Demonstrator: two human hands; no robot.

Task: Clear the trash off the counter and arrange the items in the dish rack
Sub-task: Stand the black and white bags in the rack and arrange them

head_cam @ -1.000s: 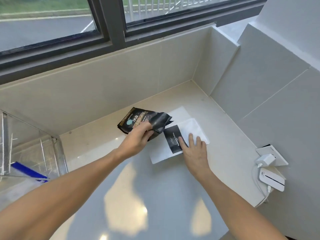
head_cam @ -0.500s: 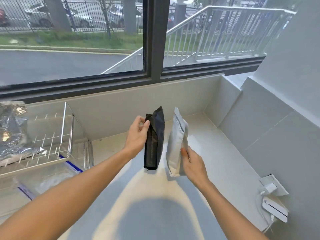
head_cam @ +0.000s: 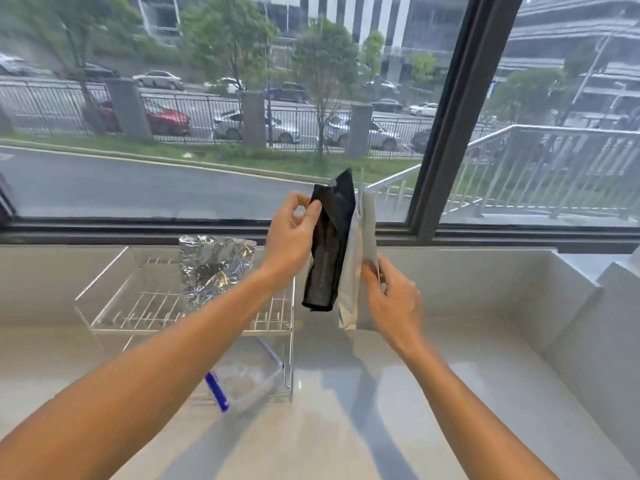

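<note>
Left hand (head_cam: pixel 291 237) pinches black pouch (head_cam: pixel 329 244) by its upper edge, upright, raised above tabletop (head_cam: pixel 433 393); right hand (head_cam: pixel 394 303) has its grip curled on white pouch (head_cam: pixel 360 258) low on its side, also upright; pouches side by side, touching; clear dish rack (head_cam: pixel 114 299) at left with crumpled silver foil bag (head_cam: pixel 211 265) standing in upper tier; clear zip bag (head_cam: pixel 242 379) with blue strip underneath.

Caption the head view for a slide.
Left hand holds a black pouch and right hand a white pouch, upright above the counter beside a clear dish rack.
</note>
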